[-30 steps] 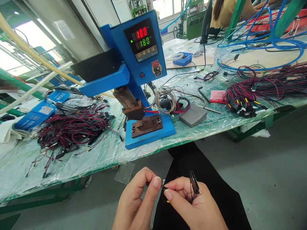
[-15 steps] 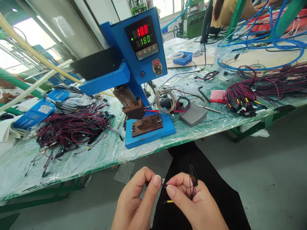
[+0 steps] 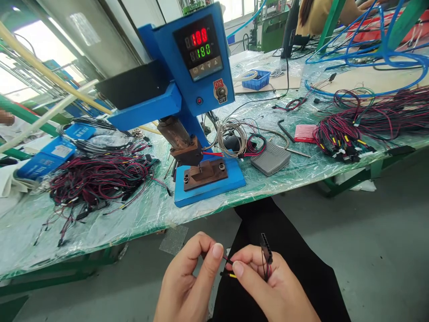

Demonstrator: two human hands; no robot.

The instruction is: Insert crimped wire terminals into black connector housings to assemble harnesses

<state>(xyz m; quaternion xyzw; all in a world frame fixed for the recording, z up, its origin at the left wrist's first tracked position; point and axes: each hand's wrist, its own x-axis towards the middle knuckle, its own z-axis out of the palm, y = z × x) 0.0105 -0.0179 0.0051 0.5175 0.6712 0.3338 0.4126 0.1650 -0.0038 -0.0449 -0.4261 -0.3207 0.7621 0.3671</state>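
Note:
In front of my lap, my left hand [image 3: 191, 279] pinches a thin dark wire between thumb and forefinger. Close beside it, my right hand [image 3: 270, 281] grips the same wire harness, with a short stretch of dark wire [image 3: 228, 260] showing between the two sets of fingertips. A black multi-pin connector [image 3: 267, 248] on red and black wires stands up from behind my right fingers. Under my right thumb pokes out a yellow-marked wire end [image 3: 232, 276] with a dark tip. The rest of the harness is hidden in my hands.
A blue heat press [image 3: 211, 179] with a lit display stands at the bench edge [image 3: 161, 230]. Left of it lies a heap of wire harnesses [image 3: 97, 179]; on the right are a grey foot pedal [image 3: 271, 158] and bundled harnesses [image 3: 338, 134]. Another person's sleeve [image 3: 311, 22] shows behind.
The connector has shifted slightly left and down with my right hand. The yellow-marked wire end has risen a little nearer the fingertips. Both hands keep their pinch.

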